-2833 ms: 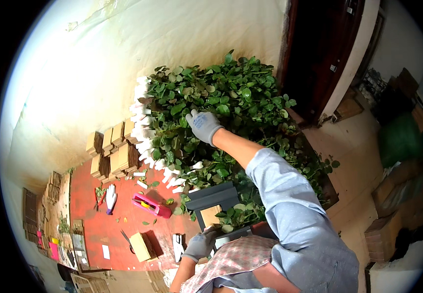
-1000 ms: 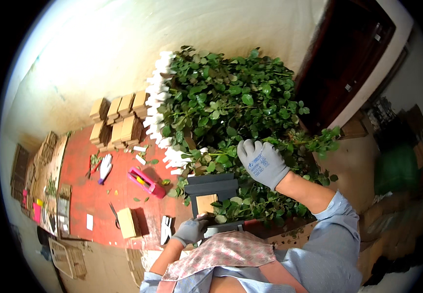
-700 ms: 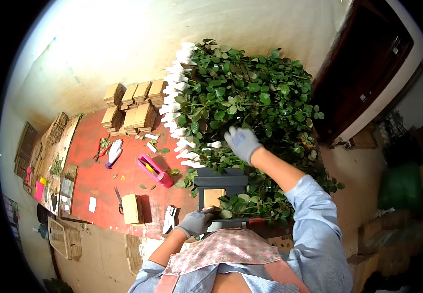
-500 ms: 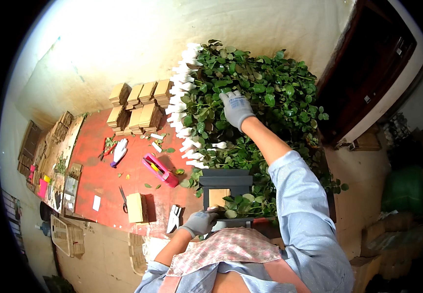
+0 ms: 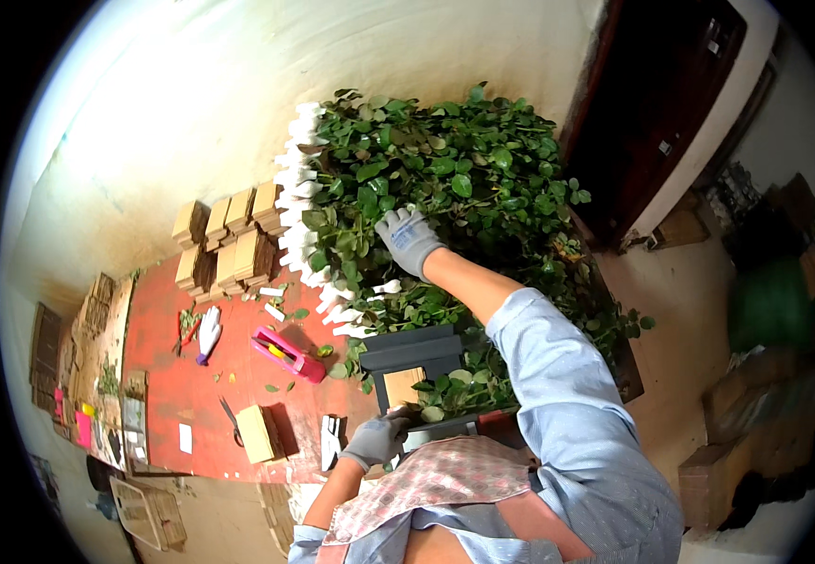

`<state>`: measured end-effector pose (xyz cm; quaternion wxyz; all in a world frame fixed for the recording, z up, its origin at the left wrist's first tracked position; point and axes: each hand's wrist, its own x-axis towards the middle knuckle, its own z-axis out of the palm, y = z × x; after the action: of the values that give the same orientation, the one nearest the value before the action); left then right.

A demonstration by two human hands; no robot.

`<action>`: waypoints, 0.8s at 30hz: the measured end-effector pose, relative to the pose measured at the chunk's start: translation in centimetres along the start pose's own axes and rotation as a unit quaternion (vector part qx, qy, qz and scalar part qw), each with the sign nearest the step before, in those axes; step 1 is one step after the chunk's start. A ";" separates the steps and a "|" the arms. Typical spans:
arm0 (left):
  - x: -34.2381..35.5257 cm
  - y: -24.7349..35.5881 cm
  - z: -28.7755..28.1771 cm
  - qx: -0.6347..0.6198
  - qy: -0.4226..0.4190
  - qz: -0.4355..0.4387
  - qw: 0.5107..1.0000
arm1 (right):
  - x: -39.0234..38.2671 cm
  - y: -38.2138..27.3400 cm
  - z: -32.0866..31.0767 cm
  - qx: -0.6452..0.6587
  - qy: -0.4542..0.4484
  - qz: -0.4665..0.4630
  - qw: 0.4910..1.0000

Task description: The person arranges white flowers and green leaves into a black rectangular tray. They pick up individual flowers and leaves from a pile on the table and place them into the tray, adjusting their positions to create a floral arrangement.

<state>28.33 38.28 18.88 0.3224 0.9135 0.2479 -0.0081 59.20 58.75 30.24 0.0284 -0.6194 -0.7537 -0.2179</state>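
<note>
A wide heap of leafy, rose-like flower stems [image 5: 469,160] covers the far right of the table, its heads at the left wrapped in white sleeves [image 5: 297,188]. Over the leaves lies my right hand [image 5: 411,244] in a grey glove, fingers slightly apart, fingertips partly among the foliage; no stem shows in them. Close to my body is a black tray [image 5: 407,352] holding a piece of cardboard [image 5: 402,386] and some leafy stems. My left hand [image 5: 375,442], also grey-gloved, has its fingers curled around the tray's near left edge, beside the cardboard.
The red table [image 5: 191,376] carries stacked cardboard pieces [image 5: 238,258], a pink stapler-like tool [image 5: 287,354], scissors [image 5: 230,420], a cardboard bundle [image 5: 257,434], a white glove [image 5: 208,334], red-handled pruners [image 5: 188,336] and a black-and-white tool [image 5: 331,440]. A crate [image 5: 144,512] stands on the floor.
The whole view has shifted and tilted, so the table sits further left and lower. My right hand stays over the leaves; my left hand keeps to the tray's edge.
</note>
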 end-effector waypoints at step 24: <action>-0.3 -2.6 2.2 -0.028 0.008 0.004 1.000 | -1.8 4.3 -3.3 0.042 -0.055 0.021 0.997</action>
<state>27.15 38.59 15.67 0.3453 0.9053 0.2471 0.0078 62.91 56.50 33.87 0.0176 -0.6441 -0.7497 -0.1512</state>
